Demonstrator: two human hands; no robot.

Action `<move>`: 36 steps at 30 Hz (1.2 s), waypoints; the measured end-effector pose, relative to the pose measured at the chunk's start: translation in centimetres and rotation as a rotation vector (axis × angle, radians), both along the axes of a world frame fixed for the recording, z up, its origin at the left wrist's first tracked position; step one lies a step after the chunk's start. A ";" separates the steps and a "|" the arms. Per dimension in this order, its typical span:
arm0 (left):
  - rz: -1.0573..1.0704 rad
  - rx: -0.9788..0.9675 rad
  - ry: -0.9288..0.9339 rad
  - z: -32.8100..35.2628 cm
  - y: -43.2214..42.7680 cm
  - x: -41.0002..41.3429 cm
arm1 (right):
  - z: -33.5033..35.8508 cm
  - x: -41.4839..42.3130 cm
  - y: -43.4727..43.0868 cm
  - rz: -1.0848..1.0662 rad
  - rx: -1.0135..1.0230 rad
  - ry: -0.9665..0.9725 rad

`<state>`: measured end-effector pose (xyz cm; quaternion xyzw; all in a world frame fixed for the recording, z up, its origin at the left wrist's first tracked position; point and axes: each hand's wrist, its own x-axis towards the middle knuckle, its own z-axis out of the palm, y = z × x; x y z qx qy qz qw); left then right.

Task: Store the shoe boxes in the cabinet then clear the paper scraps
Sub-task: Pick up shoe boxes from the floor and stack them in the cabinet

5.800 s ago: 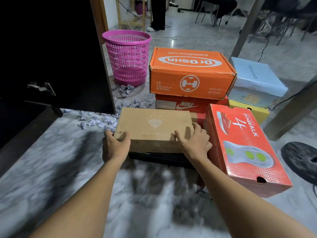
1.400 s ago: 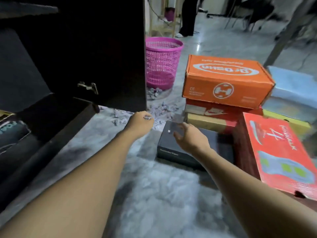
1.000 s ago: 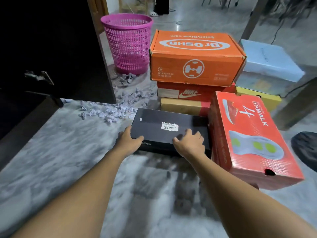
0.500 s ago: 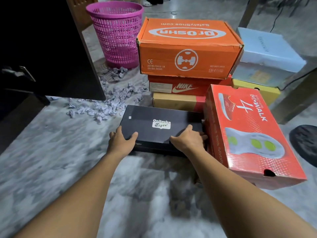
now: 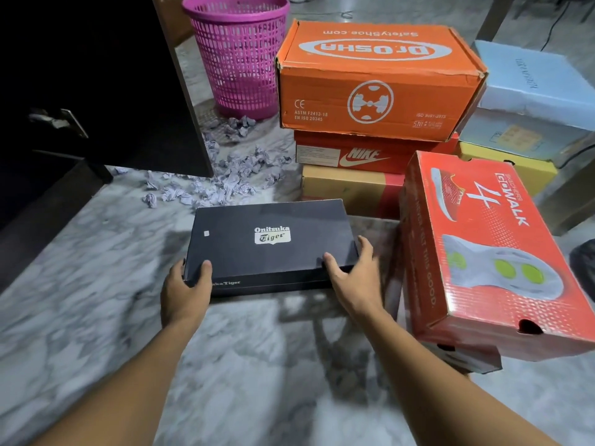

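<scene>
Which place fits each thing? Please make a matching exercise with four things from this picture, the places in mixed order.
Things
1. black box
2. orange box
3. basket
4. scraps

Places
A. strewn on the floor
B. on top of the Nike box
C. gripped by the left hand and the right hand
D. upright, behind the scraps

Pairs: 1-C, 2-B, 3-D, 4-A
</scene>
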<state>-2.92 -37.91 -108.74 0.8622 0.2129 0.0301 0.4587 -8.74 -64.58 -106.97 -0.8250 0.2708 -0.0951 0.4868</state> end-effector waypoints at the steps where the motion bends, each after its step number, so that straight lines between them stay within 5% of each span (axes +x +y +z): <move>1: -0.009 -0.020 0.004 -0.1 0.1 -0.1 | -0.4 0.0 0.0 0.009 0.084 -0.001; 6: -0.035 -0.093 0.016 0.2 -0.2 -0.2 | -1.0 -0.1 0.1 0.068 0.182 0.012; 22: 0.177 -0.108 -0.180 2.5 3.1 -2.6 | 1.2 1.0 4.3 0.126 0.066 -0.165; 36: 0.651 -0.076 -0.645 19.9 17.2 -2.2 | 16.9 10.0 19.7 0.515 0.179 -0.430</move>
